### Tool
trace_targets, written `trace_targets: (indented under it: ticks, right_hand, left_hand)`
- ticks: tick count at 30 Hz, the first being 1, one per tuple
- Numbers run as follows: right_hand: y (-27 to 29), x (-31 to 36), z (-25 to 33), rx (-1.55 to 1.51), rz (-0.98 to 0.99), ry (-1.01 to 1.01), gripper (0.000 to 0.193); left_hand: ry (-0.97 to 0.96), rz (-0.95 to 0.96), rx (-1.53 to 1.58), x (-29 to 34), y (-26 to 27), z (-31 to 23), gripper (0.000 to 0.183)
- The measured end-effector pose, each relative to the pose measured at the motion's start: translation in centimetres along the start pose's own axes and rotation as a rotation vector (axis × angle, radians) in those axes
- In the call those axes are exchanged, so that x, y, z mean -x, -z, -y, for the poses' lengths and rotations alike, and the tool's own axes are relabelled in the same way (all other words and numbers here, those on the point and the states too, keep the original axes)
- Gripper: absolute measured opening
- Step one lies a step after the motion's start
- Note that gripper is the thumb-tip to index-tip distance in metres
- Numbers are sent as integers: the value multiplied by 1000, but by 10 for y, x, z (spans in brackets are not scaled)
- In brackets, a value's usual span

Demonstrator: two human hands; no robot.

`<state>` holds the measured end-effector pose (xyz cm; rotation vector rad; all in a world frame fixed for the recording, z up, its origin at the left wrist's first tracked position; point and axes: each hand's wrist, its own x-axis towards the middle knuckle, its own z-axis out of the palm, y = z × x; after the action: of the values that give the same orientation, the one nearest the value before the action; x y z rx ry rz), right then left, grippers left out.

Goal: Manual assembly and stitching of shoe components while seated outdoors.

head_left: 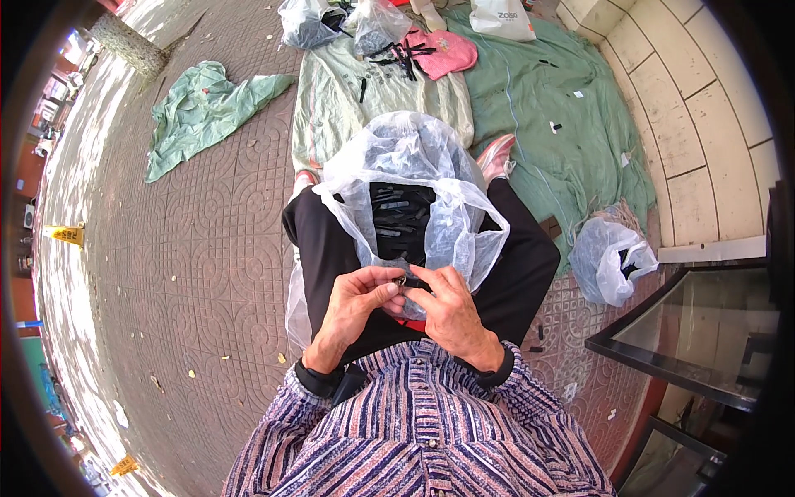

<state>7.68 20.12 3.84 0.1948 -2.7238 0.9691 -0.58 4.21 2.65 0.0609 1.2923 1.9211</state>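
Left hand (356, 306) pinching a small piece (401, 281) between thumb and forefinger, near edge of the translucent bag (472, 224) of black strips (400, 217); right hand (452, 313) curled beside it, its grip indistinct. For control, steady the left, moving only the right fingertips.

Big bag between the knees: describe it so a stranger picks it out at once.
Find the black trousers at the centre; the bag sits between their knees. It is cloudy, see-through plastic, with the left hand and right hand at its near side. Unlike the smaller-looking bag by the wall, its wide mouth shows a dense mass of black strips.
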Motion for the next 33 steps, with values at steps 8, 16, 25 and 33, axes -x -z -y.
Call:
trace_targets:
  ticks: [8,16,25,33]
  right_hand:
    - [9,-6,0,-313,70,-39,11]
    - [14,-9,10,-452,150,-64,13]
    - [32,-13,-7,-529,391,-371,15]
    - [19,-13,2,-875,315,-513,18]
  left_hand:
    - [-28,74,-23,2,8,-2,20]
    - [35,110,26,4,2,-7,19]
    - [-37,78,69,10,11,-7,19]
    - [-1,77,-75,14,-7,-7,19]
